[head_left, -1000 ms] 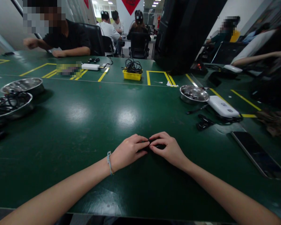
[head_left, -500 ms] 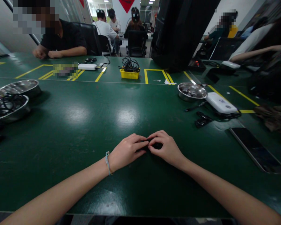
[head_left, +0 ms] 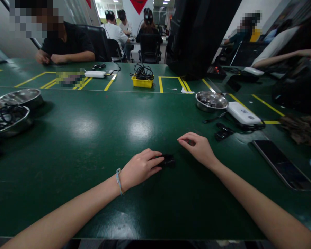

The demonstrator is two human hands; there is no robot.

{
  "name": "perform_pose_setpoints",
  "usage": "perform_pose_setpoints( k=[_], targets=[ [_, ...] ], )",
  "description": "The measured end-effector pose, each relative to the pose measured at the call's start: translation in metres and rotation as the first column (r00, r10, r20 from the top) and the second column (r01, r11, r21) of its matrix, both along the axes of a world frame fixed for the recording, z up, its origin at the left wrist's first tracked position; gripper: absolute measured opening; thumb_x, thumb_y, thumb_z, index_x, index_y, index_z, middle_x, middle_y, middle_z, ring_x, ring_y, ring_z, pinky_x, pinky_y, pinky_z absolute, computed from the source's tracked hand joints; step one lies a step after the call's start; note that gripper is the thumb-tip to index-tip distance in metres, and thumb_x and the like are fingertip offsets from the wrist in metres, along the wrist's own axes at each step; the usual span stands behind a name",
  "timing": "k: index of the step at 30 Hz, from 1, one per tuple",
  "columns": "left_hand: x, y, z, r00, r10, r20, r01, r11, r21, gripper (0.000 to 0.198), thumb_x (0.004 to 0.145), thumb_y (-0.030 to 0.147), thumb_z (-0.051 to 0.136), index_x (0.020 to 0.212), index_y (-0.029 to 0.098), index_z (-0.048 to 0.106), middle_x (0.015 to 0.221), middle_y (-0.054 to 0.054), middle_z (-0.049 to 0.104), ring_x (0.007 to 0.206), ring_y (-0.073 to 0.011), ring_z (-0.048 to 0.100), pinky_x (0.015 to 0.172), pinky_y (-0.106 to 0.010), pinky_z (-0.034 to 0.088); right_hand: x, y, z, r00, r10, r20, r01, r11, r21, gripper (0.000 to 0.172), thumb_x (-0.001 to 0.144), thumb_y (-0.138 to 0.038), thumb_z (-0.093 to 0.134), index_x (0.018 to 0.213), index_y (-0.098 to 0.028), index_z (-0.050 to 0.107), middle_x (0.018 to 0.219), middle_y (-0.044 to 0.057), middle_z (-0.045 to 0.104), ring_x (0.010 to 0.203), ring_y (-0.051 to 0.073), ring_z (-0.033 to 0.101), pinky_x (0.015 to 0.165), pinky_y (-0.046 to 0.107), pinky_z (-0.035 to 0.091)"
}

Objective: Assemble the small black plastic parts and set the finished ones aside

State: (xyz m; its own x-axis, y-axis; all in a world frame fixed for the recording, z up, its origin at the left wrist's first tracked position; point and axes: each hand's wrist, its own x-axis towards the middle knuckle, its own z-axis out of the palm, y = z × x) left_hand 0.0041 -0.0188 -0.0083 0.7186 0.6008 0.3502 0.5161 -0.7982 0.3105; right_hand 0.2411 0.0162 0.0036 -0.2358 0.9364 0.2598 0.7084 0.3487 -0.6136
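A small dark black item [head_left: 168,159] lies on the green table [head_left: 106,110] in front of me; its exact kind cannot be made out. My left hand [head_left: 145,166], with a light blue cord bracelet at the wrist, has its fingertips closed on the left end of that item. Apart from it, up and to the right, my right hand [head_left: 195,147] is raised a little above the table. Its thumb and fingertips are pinched together, and whatever is between them is too small to tell.
To the right are a steel bowl [head_left: 212,101] of small parts, a white box [head_left: 243,113] with cable, black pieces [head_left: 223,131] and a phone [head_left: 282,164]. Steel bowls [head_left: 17,98] stand left. A yellow bin [head_left: 142,82] of cables sits behind. A person [head_left: 67,45] sits across.
My right hand has come away from my left, moving up and to the right in a pinch. The black item now shows. My left hand has stayed in place.
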Motion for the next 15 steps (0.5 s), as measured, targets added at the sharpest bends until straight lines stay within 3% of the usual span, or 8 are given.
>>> perform_pose_setpoints(
  k=[6, 15],
  targets=[
    [0.000, 0.000, -0.001, 1.000, -0.002, -0.009, 0.002, 1.000, 0.006, 0.027, 0.082, 0.023, 0.052, 0.108, 0.015, 0.056, 0.108, -0.009, 0.056, 0.089, -0.0166, 0.053, 0.078, -0.030, 0.048, 0.018, 0.015, -0.002, 0.968, 0.193, 0.161, -0.174, 0.977, -0.122, 0.015, 0.074, -0.031, 0.058, 0.082, -0.022, 0.068, 0.086, 0.002, 0.061, 0.060, 0.010, 0.052, 0.055, 0.025, 0.043],
    [0.000, 0.000, 0.001, 1.000, -0.006, -0.010, 0.006, 0.999, 0.032, 0.026, 0.083, 0.023, 0.051, 0.107, 0.014, 0.056, 0.107, -0.009, 0.056, 0.088, -0.0164, 0.054, 0.077, -0.030, 0.049, 0.024, 0.014, 0.003, 0.934, 0.249, 0.256, -0.231, 0.968, -0.098, 0.012, 0.075, -0.028, 0.057, 0.076, -0.022, 0.068, 0.075, 0.001, 0.062, 0.061, 0.012, 0.056, 0.057, 0.025, 0.043]
  ],
)
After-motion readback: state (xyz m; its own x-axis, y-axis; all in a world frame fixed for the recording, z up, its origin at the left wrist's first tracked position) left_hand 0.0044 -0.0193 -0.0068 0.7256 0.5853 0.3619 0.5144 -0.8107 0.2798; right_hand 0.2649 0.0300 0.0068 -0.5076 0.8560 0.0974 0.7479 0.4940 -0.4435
